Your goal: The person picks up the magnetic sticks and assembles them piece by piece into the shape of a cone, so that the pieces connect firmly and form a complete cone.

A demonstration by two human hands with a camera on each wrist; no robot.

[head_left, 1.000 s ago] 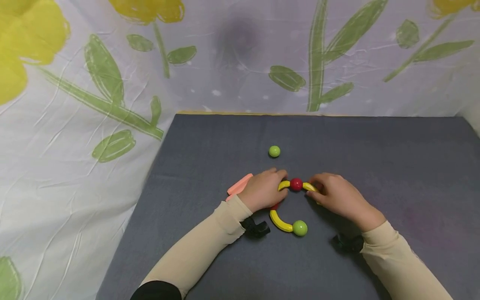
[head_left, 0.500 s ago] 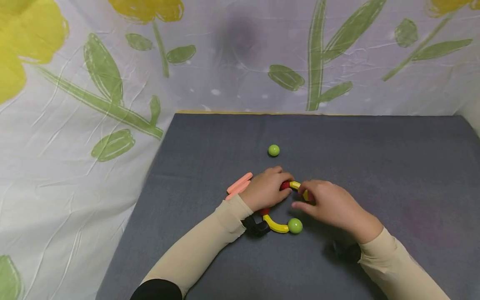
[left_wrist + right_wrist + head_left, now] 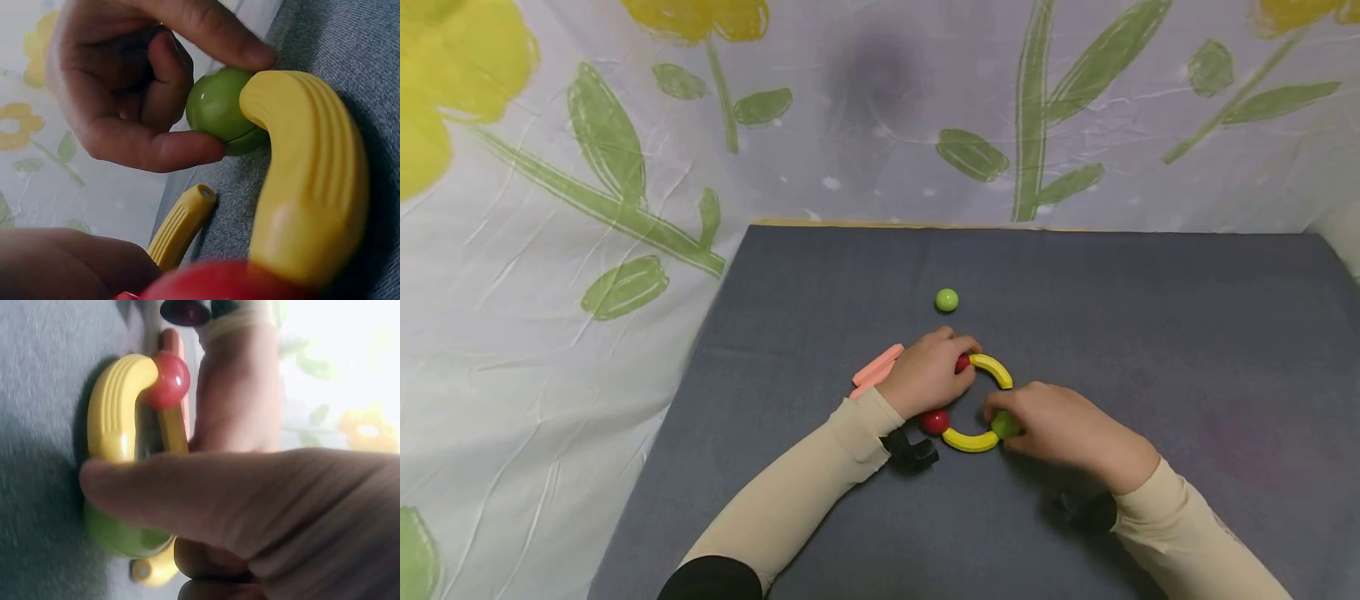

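My right hand (image 3: pixel 1075 427) pinches a green ball (image 3: pixel 215 106) between thumb and finger; the ball sits at the end of a ribbed yellow curved rod (image 3: pixel 970 442). That rod's other end meets a red ball (image 3: pixel 936 422). My left hand (image 3: pixel 925 375) grips a second red ball (image 3: pixel 962 364), mostly covered by its fingers. From there another yellow curved rod (image 3: pixel 996 369) bends right, its free end, with a small hole (image 3: pixel 205 191), pointing toward the green ball. Together the pieces form a ring with a gap on the right; the left side is hidden under my left hand.
Two pink sticks (image 3: pixel 877 365) lie just left of my left hand. A loose green ball (image 3: pixel 947 300) lies farther back on the grey cloth (image 3: pixel 1150 317). Black wrist cameras (image 3: pixel 912 454) hang under both sleeves. A flower-patterned sheet (image 3: pixel 880 125) rises behind the table.
My right hand has left the upper yellow rod and moved down to pinch the green ball. The lower rod and ball have swung up, narrowing the ring; my left hand stays nearly in place.
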